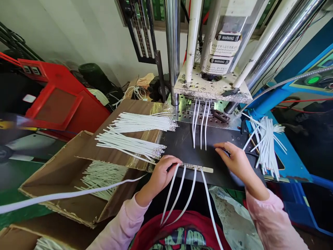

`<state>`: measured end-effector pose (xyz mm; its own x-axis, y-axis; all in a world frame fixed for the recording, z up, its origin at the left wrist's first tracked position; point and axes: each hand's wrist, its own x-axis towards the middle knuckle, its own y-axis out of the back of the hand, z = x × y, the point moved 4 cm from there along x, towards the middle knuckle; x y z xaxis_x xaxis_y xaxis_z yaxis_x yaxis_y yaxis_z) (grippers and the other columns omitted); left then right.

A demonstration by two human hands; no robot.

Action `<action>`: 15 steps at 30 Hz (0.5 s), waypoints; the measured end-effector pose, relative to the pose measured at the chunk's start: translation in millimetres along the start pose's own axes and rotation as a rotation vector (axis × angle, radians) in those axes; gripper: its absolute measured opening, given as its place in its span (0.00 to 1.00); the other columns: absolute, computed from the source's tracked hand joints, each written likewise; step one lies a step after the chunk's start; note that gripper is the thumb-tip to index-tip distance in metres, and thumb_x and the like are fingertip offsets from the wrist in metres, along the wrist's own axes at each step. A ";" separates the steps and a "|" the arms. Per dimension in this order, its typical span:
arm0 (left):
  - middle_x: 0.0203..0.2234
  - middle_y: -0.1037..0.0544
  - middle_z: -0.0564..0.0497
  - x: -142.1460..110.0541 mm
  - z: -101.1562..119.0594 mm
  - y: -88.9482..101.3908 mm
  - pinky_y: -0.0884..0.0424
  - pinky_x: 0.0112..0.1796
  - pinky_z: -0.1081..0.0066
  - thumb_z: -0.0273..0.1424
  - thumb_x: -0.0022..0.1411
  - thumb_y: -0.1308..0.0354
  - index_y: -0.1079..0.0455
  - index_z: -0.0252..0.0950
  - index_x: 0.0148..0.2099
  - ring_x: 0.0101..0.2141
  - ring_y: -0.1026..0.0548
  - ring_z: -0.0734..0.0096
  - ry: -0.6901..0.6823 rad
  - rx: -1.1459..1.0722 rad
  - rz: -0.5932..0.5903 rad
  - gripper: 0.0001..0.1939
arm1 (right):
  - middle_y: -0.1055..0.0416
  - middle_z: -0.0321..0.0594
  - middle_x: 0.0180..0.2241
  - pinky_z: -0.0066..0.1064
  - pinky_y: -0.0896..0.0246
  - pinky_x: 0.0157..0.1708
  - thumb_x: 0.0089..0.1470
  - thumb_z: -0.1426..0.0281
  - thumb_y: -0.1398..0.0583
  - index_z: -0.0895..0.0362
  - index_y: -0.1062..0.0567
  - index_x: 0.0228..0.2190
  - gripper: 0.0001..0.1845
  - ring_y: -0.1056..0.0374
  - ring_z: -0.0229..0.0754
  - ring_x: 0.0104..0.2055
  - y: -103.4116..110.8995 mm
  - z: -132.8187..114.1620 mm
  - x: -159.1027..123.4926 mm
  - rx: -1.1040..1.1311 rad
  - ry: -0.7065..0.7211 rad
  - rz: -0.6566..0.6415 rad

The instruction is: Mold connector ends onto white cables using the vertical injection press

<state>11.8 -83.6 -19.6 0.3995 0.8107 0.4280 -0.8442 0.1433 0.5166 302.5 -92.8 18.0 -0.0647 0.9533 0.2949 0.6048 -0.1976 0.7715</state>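
Note:
My left hand [163, 173] grips the left end of a narrow metal-and-tan strip [197, 168] lying across the black work surface [182, 149]. Several white cables [183, 194] hang from the strip toward my body. My right hand [234, 161] is open, fingers apart, over the black surface and touching nothing I can make out. It is nearest to a row of several white cables [200, 126] that run from the perforated metal mould plate [187, 116]. Their upper ends sit under the press platen.
Bundled white cables [140, 122] lie on a flattened cardboard sheet [140, 107], and more fill a cardboard box [101, 177] at left. Another bundle [266, 146] rests on a blue machine housing [288, 156]. Chrome press columns [173, 45] rise ahead, and a red machine [65, 100] stands left.

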 end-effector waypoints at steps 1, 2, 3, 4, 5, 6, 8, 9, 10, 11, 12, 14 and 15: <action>0.35 0.19 0.49 0.4 1.6 0.3 0.26 0.43 0.66 0.27 0.69 0.45 0.26 0.38 0.43 0.38 0.22 0.68 -0.027 0.028 -0.013 0.06 | 0.22 0.40 0.37 0.35 0.31 0.39 0.63 0.63 0.43 0.53 0.21 0.42 0.12 0.25 0.44 0.38 3.1 2.7 7.0 -0.005 0.005 0.005; 0.36 0.19 0.49 0.9 3.9 0.8 0.26 0.44 0.66 0.26 0.69 0.45 0.27 0.38 0.43 0.39 0.22 0.68 -0.057 0.060 -0.031 0.06 | 0.22 0.40 0.36 0.35 0.31 0.38 0.62 0.63 0.43 0.53 0.21 0.41 0.12 0.25 0.44 0.37 5.9 5.8 14.1 -0.008 0.010 0.012; 0.37 0.19 0.49 1.4 6.8 1.2 0.27 0.44 0.65 0.26 0.69 0.45 0.27 0.38 0.44 0.39 0.23 0.67 -0.085 0.094 -0.057 0.06 | 0.22 0.40 0.36 0.35 0.31 0.38 0.62 0.63 0.42 0.53 0.21 0.40 0.12 0.25 0.44 0.37 8.1 9.4 21.5 -0.010 0.015 0.020; 0.38 0.19 0.49 2.1 9.8 1.5 0.27 0.45 0.65 0.26 0.69 0.46 0.27 0.38 0.44 0.40 0.23 0.67 -0.107 0.132 -0.086 0.06 | 0.21 0.40 0.36 0.35 0.31 0.38 0.61 0.63 0.42 0.53 0.20 0.40 0.12 0.25 0.44 0.37 9.8 13.7 29.5 -0.009 0.017 0.030; 0.39 0.19 0.49 2.8 12.8 1.4 0.27 0.45 0.64 0.25 0.70 0.47 0.28 0.37 0.45 0.41 0.23 0.66 -0.119 0.172 -0.115 0.07 | 0.21 0.39 0.36 0.35 0.31 0.38 0.60 0.63 0.42 0.53 0.20 0.39 0.12 0.25 0.44 0.37 10.8 18.8 38.3 -0.005 0.016 0.038; 0.39 0.20 0.49 3.6 15.3 1.0 0.28 0.45 0.64 0.25 0.70 0.49 0.28 0.37 0.45 0.41 0.24 0.66 -0.123 0.214 -0.141 0.08 | 0.21 0.39 0.36 0.35 0.31 0.39 0.60 0.63 0.41 0.53 0.20 0.39 0.12 0.24 0.44 0.38 11.2 24.7 48.4 -0.001 0.013 0.045; 0.38 0.21 0.48 5.6 18.3 -1.2 0.28 0.43 0.63 0.25 0.71 0.52 0.29 0.36 0.44 0.40 0.25 0.65 -0.117 0.292 -0.174 0.10 | 0.20 0.39 0.37 0.35 0.31 0.40 0.58 0.65 0.40 0.54 0.19 0.38 0.11 0.24 0.45 0.38 9.9 38.6 73.2 0.004 -0.015 0.056; 0.37 0.21 0.48 6.7 18.5 -2.9 0.28 0.42 0.63 0.25 0.72 0.53 0.29 0.36 0.43 0.39 0.25 0.64 -0.115 0.317 -0.179 0.11 | 0.19 0.40 0.37 0.35 0.32 0.41 0.58 0.66 0.40 0.54 0.19 0.38 0.10 0.24 0.45 0.39 8.6 46.8 87.9 0.000 -0.054 0.062; 0.36 0.21 0.48 7.8 17.7 -4.6 0.28 0.41 0.63 0.25 0.72 0.54 0.30 0.36 0.43 0.38 0.25 0.65 -0.111 0.328 -0.177 0.11 | 0.19 0.40 0.38 0.36 0.32 0.42 0.58 0.68 0.40 0.55 0.19 0.39 0.10 0.24 0.45 0.39 7.3 55.6 103.7 -0.011 -0.107 0.075; 0.35 0.22 0.48 8.9 15.8 -6.4 0.29 0.40 0.64 0.25 0.72 0.54 0.30 0.36 0.42 0.37 0.25 0.65 -0.105 0.324 -0.171 0.11 | 0.20 0.42 0.39 0.36 0.32 0.43 0.59 0.69 0.40 0.56 0.19 0.39 0.10 0.24 0.45 0.40 6.1 64.3 120.4 -0.026 -0.166 0.092; 0.35 0.22 0.49 9.8 12.9 -8.0 0.29 0.39 0.64 0.24 0.71 0.54 0.30 0.36 0.42 0.36 0.26 0.66 -0.095 0.309 -0.164 0.11 | 0.20 0.43 0.40 0.37 0.32 0.44 0.60 0.71 0.40 0.58 0.19 0.40 0.10 0.24 0.46 0.41 5.2 72.3 137.2 -0.045 -0.222 0.116; 0.34 0.22 0.50 10.6 5.0 -9.9 0.29 0.38 0.65 0.24 0.71 0.54 0.31 0.38 0.41 0.35 0.26 0.67 -0.063 0.258 -0.148 0.11 | 0.21 0.46 0.41 0.40 0.31 0.46 0.62 0.71 0.41 0.60 0.21 0.43 0.10 0.25 0.47 0.42 4.0 84.2 169.6 -0.080 -0.291 0.163; 0.34 0.22 0.50 10.4 0.8 -10.4 0.28 0.38 0.65 0.24 0.70 0.53 0.31 0.38 0.40 0.35 0.26 0.67 -0.048 0.226 -0.145 0.10 | 0.23 0.46 0.43 0.41 0.31 0.46 0.63 0.69 0.40 0.60 0.23 0.45 0.11 0.26 0.47 0.44 3.4 87.5 184.1 -0.093 -0.292 0.179</action>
<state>25.0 -77.0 -19.9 0.5311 0.7626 0.3693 -0.6780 0.1210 0.7250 362.1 102.1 25.6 0.2735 0.9241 0.2669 0.5105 -0.3746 0.7740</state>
